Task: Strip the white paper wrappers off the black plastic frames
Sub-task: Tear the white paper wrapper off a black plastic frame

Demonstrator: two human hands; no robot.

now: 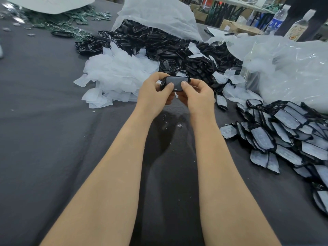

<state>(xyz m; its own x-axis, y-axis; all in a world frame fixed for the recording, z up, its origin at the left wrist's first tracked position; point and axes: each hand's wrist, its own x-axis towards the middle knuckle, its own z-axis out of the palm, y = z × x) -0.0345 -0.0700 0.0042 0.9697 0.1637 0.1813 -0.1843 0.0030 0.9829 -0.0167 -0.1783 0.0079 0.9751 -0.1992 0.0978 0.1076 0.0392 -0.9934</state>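
Beneath the fingers: dark grey cloth-covered table. Far beyond, to their right: cardboard boxes, white-topped table on black legs. Even, diffuse lighting.

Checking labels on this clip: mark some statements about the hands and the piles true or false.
1. The left hand and the right hand both hold one black frame. True.
2. The heap of loose white wrappers lies to the person's right. False: it lies to the left.
3. The wrapped frames are piled on the right. True.
4. The cloth on the table is white. False: it is dark grey.
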